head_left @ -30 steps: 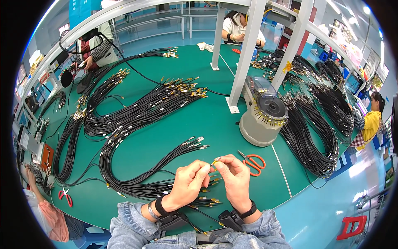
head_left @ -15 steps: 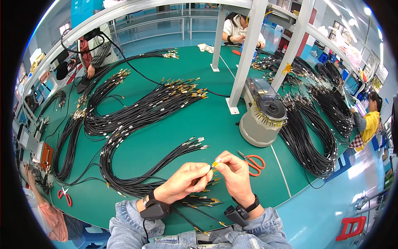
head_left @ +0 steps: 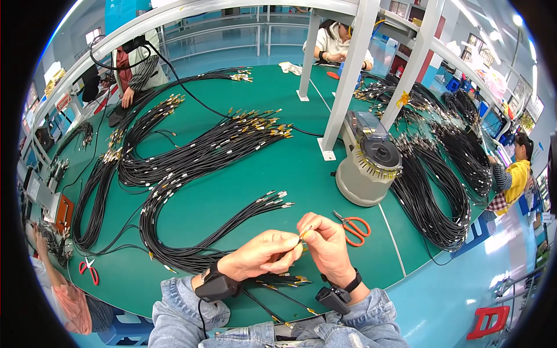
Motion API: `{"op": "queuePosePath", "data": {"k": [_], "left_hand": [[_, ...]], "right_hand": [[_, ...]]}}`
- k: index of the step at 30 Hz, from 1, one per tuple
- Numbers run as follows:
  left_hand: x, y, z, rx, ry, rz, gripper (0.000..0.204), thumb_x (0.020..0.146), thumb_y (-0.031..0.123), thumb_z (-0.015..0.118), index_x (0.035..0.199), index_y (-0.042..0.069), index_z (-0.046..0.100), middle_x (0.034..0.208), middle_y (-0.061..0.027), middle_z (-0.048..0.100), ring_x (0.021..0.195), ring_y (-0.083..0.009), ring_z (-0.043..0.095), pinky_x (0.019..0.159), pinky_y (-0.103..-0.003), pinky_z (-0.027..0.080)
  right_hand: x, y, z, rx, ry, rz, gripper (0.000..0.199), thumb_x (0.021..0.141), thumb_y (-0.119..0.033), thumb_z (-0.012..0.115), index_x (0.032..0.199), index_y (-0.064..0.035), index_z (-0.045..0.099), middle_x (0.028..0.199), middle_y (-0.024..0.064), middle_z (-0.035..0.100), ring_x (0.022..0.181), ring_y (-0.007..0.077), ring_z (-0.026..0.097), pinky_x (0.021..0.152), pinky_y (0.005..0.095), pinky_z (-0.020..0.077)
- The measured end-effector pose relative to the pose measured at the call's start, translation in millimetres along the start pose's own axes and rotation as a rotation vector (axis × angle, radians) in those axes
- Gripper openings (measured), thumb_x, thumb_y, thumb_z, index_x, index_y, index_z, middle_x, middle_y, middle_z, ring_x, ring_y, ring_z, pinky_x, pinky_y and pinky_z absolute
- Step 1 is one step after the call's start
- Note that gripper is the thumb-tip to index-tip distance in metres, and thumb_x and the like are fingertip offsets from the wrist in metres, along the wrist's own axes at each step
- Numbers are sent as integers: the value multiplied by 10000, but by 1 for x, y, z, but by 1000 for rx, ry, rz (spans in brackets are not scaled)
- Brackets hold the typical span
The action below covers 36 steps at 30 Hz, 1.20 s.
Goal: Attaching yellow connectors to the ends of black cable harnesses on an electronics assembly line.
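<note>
My left hand [head_left: 261, 252] and my right hand [head_left: 328, 246] meet over the near middle of the green table [head_left: 313, 191]. Thumb and finger of the left pinch a thin black cable just behind its end. The right fingertips close on the small yellow-gold cable end [head_left: 303, 234], which is partly hidden between them. Beneath and left of my hands curves a bundle of black cables [head_left: 174, 255] with white and gold tips. Several loose cable ends [head_left: 287, 281] lie below my wrists. Red-handled cutters [head_left: 355, 229] rest just right of my right hand.
A round grey tape dispenser [head_left: 368, 174] with yellow strips stands beyond the cutters, beside a white frame post [head_left: 348, 87]. Larger cable bundles [head_left: 197, 151] lie farther left and right [head_left: 429, 197]. Red scissors [head_left: 89, 271] lie at the left edge. Several people work around the table.
My right fingers have shifted slightly around the cable end, and the white bit at their tips no longer shows. My left hand has moved a little to the right.
</note>
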<state>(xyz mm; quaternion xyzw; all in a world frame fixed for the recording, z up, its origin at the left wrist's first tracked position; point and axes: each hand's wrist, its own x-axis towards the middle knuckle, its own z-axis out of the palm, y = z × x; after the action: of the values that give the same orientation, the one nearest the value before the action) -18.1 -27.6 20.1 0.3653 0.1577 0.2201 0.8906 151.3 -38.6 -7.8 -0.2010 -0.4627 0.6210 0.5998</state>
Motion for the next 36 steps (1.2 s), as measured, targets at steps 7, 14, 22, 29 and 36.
{"op": "queuePosePath", "data": {"k": [7,14,22,29,36], "left_hand": [[5,-3,13,448,326,263,263,966,229,471,824,21,549,581,-27,537,379,-28,330,377,-185,240],[4,-2,-2,201,162,176,295,972,264,453,834,29,567,592,-42,569,379,-29,346,382,-172,249],[5,-2,1,107,87,78,316,972,287,449,829,32,569,584,-29,560,384,-29,336,392,-172,243],[13,-11,0,342,169,151,258,943,266,512,877,26,581,650,-30,575,509,-58,463,490,-182,367],[23,-28,-16,1383,364,373,268,843,217,639,1004,12,578,959,-94,609,954,-216,583,785,-327,472]], "right_hand": [[-2,0,-1,-100,117,-6,147,849,-135,645,792,-22,572,797,55,544,755,150,482,685,278,398],[-3,7,0,-29,113,-33,117,867,-115,617,826,-9,590,828,60,563,791,160,504,709,269,403],[-3,7,-5,-49,37,-75,109,871,-116,608,854,-8,605,849,61,571,821,155,515,741,271,414],[-3,-12,-16,-187,129,-6,129,895,-109,569,856,9,601,853,55,581,782,124,514,737,257,421],[6,-84,-88,-491,537,-215,124,909,-105,543,882,-3,608,806,23,577,747,102,508,715,239,418]]}}
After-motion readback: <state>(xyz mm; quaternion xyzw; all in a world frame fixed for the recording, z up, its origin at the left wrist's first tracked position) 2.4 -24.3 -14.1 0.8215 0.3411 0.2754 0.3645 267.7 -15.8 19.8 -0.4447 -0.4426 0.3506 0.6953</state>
